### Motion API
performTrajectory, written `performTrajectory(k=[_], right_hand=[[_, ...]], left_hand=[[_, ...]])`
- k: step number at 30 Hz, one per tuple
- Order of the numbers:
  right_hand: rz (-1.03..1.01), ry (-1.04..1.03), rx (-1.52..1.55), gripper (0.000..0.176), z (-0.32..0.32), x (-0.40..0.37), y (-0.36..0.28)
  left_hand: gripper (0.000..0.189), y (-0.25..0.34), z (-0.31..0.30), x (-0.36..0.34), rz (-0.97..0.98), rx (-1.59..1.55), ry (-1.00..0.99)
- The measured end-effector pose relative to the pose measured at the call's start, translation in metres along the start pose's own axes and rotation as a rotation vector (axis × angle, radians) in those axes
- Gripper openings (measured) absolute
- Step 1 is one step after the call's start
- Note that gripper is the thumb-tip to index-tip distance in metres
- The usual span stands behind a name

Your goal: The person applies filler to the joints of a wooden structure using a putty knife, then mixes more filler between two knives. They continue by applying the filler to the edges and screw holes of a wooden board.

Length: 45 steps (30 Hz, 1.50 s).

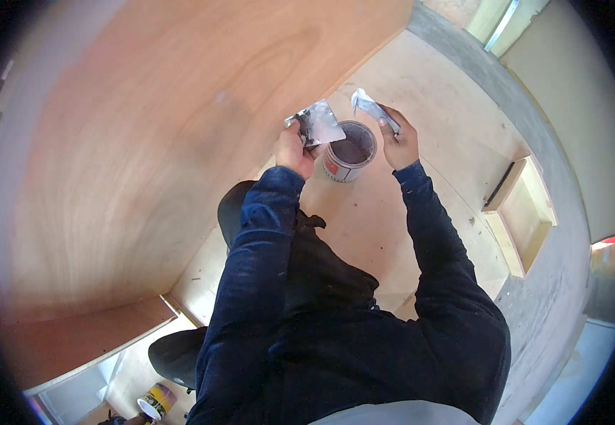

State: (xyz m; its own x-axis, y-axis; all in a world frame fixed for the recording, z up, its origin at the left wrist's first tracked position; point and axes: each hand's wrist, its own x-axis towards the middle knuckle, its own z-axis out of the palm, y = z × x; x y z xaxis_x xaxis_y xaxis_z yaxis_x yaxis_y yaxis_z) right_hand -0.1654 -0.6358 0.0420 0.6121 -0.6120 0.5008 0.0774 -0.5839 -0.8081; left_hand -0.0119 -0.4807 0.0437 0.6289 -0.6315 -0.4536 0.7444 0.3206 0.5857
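Observation:
My left hand (296, 150) is closed on a square, silvery metal plate (323, 125) with dark smears near the thumb. The plate is tilted beside the rim of an open bucket (350, 150), partly covering its left edge. Dark residue coats the bucket's inside, and its outside carries a red and white label. To the right of the bucket, my right hand (399, 142) grips a pale grey scraper (374, 110), its far end white with what looks like paste. Fingers hide the scraper's lower end. Neither tool visibly touches the other.
A large wooden panel (173, 142) rises along the left. The bucket stands on a pale board floor (364, 219). At the right lies a shallow wooden box frame (523, 212). Behind me, at lower left, is a yellow and dark container (157, 400).

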Motion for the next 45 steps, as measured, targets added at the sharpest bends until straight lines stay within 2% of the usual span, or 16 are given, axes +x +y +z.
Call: performTrajectory(k=[2, 4, 8, 13, 17, 18, 19, 21, 22, 24, 27, 30, 37, 39, 43, 45], right_hand=[[0.005, -0.002, -0.003, 0.026, 0.005, -0.002, -0.001], [0.011, 0.028, -0.025, 0.026, 0.009, -0.002, -0.008], [-0.024, 0.044, 0.021, 0.026, 0.02, -0.003, -0.015], [-0.037, 0.013, 0.013, 0.027, 0.036, -0.022, -0.025], [-0.084, -0.097, -0.099, 0.029, 0.045, -0.029, -0.055], [-0.321, -0.117, -0.275, 0.037, 0.044, -0.028, -0.045], [-0.323, -0.124, -0.273, 0.037, 0.046, -0.029, -0.043], [-0.35, -0.108, -0.322, 0.045, 0.049, -0.029, -0.043], [-0.356, -0.109, -0.323, 0.045, 0.05, -0.029, -0.041], [-0.345, -0.093, -0.319, 0.056, 0.05, -0.028, -0.038], [-0.358, -0.146, -0.334, 0.06, 0.049, -0.025, -0.049], [-0.384, -0.167, -0.326, 0.063, 0.048, -0.023, -0.048], [-0.334, -0.212, -0.293, 0.062, 0.045, -0.021, -0.049], [-0.406, -0.195, -0.459, 0.061, 0.047, -0.023, -0.026], [-0.383, -0.206, -0.492, 0.06, 0.041, -0.029, -0.009], [-0.438, -0.387, -0.573, 0.054, 0.05, -0.032, 0.021]], left_hand=[[0.027, -0.005, -0.008, 0.002, 0.017, -0.064, 0.024], [0.03, -0.006, -0.01, 0.005, -0.032, 0.077, -0.147], [0.033, -0.012, 0.0, 0.0, -0.062, 0.199, 0.076], [0.03, -0.019, 0.005, 0.007, -0.107, 0.017, -0.002], [0.027, -0.019, 0.008, -0.008, 0.133, 0.37, 0.026], [0.027, -0.019, 0.008, -0.01, 0.194, 0.457, 0.036], [0.027, -0.024, -0.002, -0.003, 0.196, 0.452, 0.041], [0.024, -0.035, -0.02, 0.014, 0.411, 0.597, -0.093], [0.024, -0.025, -0.003, -0.003, 0.416, 0.594, -0.093], [0.022, -0.01, 0.026, -0.037, 0.268, 0.492, 0.181], [0.021, -0.038, -0.019, 0.008, 0.49, 0.504, -0.003], [0.02, -0.009, 0.009, -0.035, 0.285, 0.303, 0.095], [0.02, 0.002, 0.009, -0.045, 0.285, 0.305, 0.232], [0.02, 0.01, 0.013, -0.053, 0.284, 0.355, 0.3], [0.021, 0.013, 0.007, -0.066, 0.253, 0.403, 0.258], [0.022, -0.009, -0.031, -0.015, 0.591, 0.674, 0.126]])
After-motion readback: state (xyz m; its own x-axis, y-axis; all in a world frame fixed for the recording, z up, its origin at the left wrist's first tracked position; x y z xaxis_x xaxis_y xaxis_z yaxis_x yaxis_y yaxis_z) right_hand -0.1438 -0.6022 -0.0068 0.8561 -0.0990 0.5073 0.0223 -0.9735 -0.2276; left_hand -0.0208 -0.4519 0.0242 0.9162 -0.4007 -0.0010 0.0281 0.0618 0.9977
